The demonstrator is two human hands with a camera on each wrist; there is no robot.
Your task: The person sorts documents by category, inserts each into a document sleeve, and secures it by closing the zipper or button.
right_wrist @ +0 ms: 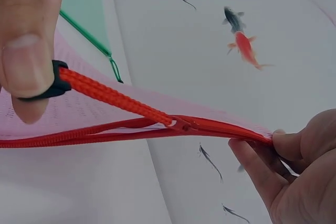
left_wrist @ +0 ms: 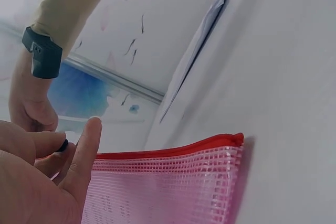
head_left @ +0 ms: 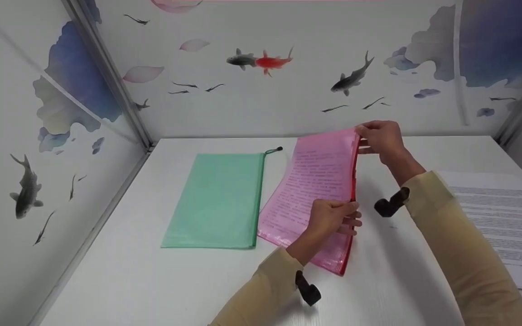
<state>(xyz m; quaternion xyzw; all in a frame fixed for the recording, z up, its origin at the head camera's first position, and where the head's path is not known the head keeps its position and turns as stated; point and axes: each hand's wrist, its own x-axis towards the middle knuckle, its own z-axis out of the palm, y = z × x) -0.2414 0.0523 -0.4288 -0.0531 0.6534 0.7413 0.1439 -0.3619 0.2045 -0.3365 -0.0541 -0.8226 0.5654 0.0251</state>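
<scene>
A pink mesh zipper pouch (head_left: 320, 181) with a printed sheet inside is held up on its edge, its red zipper (left_wrist: 173, 153) running along the top. My left hand (head_left: 329, 217) pinches the black end of the red zipper pull cord (right_wrist: 113, 94) between thumb and finger. Toward the back wall, my right hand (head_left: 383, 138) pinches the pouch's far corner at the zipper end. In the right wrist view, the zipper slider (right_wrist: 181, 124) sits between the hands. The red tapes are parted on the left-hand side and joined toward my right hand (right_wrist: 310, 166).
A green zipper pouch (head_left: 215, 199) lies flat to the left, its pull cord (head_left: 273, 150) pointing backward. Printed paper (head_left: 492, 194) lies on the right of the white table (head_left: 120, 271), partly behind my right sleeve. Walls with painted fish stand behind and at the left.
</scene>
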